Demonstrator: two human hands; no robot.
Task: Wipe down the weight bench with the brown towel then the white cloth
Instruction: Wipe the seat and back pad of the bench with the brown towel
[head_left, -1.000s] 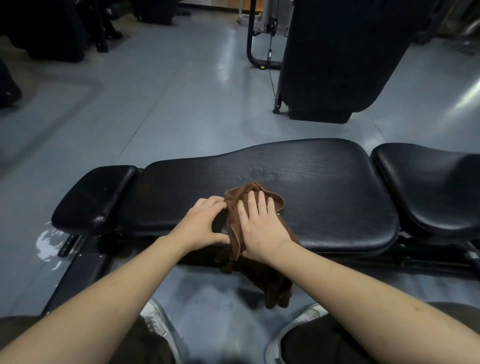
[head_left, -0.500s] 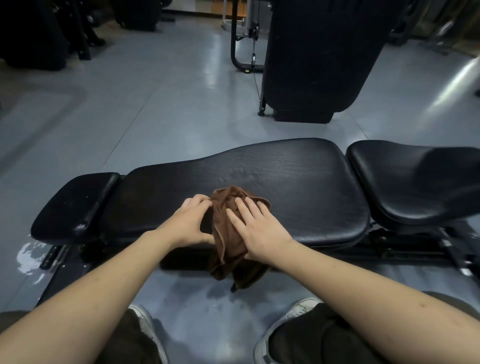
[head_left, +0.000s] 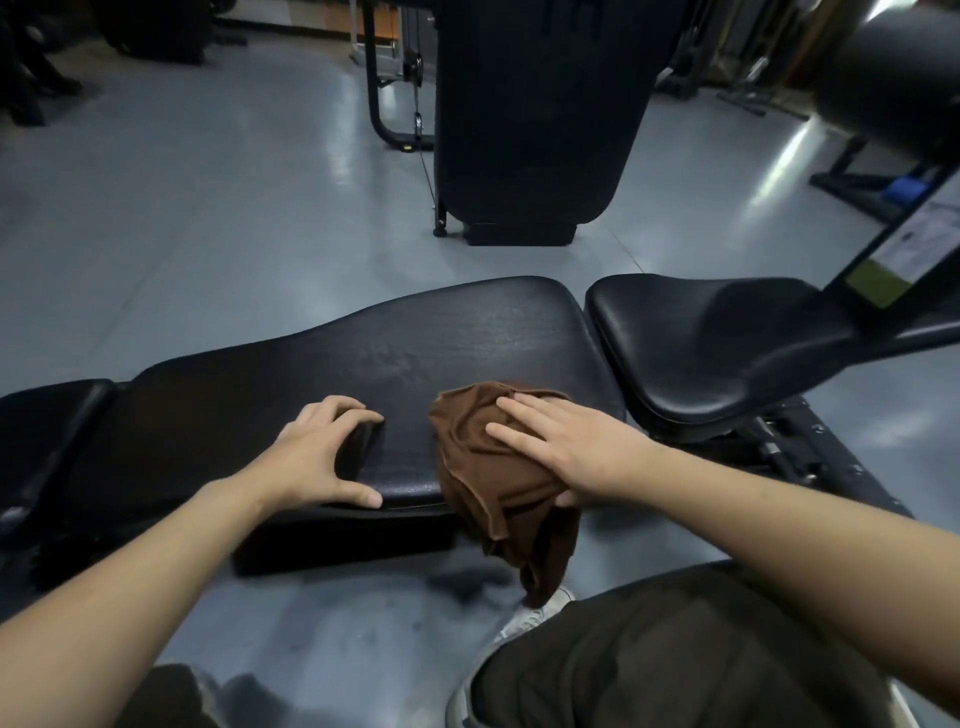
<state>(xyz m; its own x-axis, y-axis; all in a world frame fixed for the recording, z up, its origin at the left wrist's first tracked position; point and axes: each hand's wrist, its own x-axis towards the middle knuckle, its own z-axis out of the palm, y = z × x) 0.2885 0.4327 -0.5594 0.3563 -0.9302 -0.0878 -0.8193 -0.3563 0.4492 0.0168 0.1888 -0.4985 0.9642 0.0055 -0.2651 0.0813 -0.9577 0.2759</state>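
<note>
Pressing flat on the towel (head_left: 483, 462) at the bench (head_left: 441, 348) near edge, right hand (head_left: 566, 452); left hand (head_left: 317, 457) spread bare beside it. Risk: overhanging towel slides off to the floor.

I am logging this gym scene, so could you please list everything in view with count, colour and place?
bench: one, black, across the middle
towel: one, brown, on the bench's near edge, partly hanging off
machine: one, black, behind the bench
floor: grey, all around
shoe: one, white, below the towel
left hand: bare, braced on the bench
right hand: flat on the towel
</note>
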